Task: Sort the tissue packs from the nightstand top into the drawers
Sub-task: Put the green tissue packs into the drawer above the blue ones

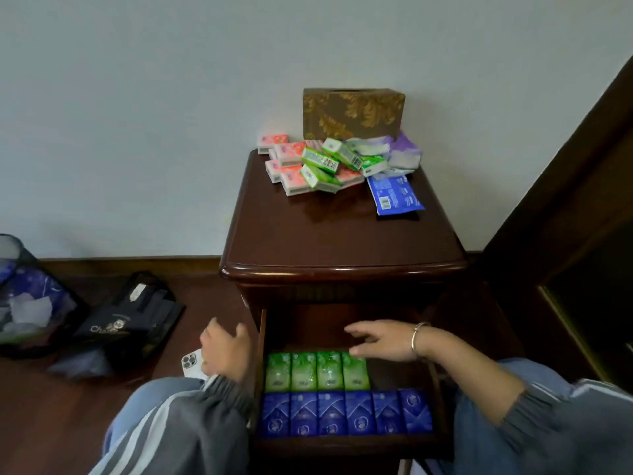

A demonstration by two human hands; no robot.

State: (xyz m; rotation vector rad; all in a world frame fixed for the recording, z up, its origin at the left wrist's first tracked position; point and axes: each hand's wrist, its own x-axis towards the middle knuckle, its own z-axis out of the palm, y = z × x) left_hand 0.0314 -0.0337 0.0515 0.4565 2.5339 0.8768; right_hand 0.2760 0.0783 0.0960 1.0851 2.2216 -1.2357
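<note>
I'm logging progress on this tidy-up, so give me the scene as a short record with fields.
open drawer: row of four green packs behind a row of six blue packs
nightstand top: loose pile of pink, green and purple packs, flat blue wrapper, brown patterned tissue box
left hand: beside the drawer, white phone under it
right hand: open, empty, over the green row

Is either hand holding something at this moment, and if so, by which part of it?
The left hand holds a white phone by its lower part; the camera end sticks out. The right hand holds nothing, open above the green packs in the drawer.
</note>
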